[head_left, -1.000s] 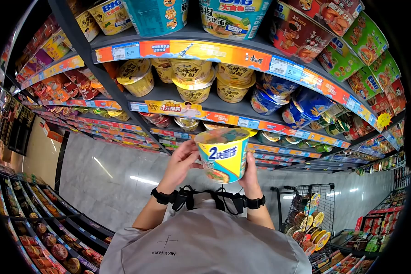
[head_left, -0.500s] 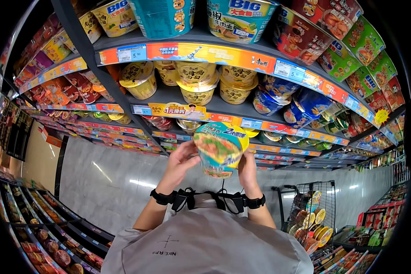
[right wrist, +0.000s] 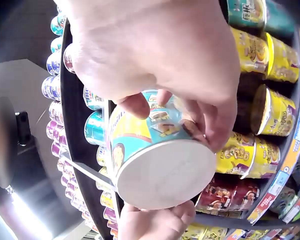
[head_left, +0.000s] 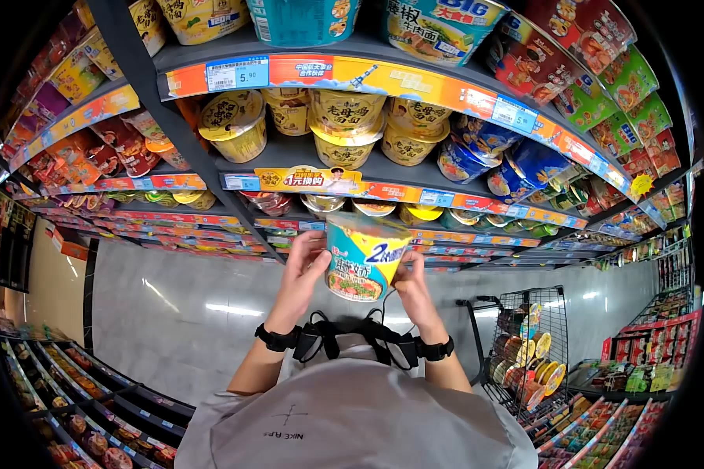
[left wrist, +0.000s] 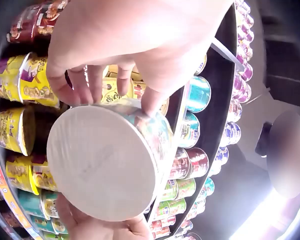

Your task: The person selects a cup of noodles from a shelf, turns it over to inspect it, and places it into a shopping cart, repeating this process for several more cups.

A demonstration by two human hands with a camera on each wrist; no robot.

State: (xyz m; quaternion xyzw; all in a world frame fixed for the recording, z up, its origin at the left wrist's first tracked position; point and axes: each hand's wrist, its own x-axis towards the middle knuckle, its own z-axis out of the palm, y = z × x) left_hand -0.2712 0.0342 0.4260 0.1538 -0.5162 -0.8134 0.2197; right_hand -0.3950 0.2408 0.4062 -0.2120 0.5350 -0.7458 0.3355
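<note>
A teal and yellow instant noodle tub [head_left: 364, 266] is held up between both hands, in front of the chest and before the lower shelves. On its left side the left hand [head_left: 299, 270] grips the wall, thumb toward the person. The right hand [head_left: 416, 293] holds the opposite side, its fingers bent around the wall. From the left wrist, the tub's round white base [left wrist: 102, 162] faces the camera, with the left hand's fingers along its edge. The right wrist view also shows the white base [right wrist: 167, 172], with the right hand's fingers curled over the patterned wall.
Shelves ahead carry yellow noodle tubs [head_left: 348, 129], blue tubs [head_left: 465, 160] and larger teal tubs [head_left: 305, 19] above, with price strips [head_left: 328, 74] along the edges. A wire shopping cart [head_left: 524, 344] loaded with tubs stands at right on the grey floor [head_left: 180, 301].
The tub tipped to show its lid half a second ago, then turned back to show its side wall. Hands and tub sit slightly further left; the right hand's fingers have shifted on the wall.
</note>
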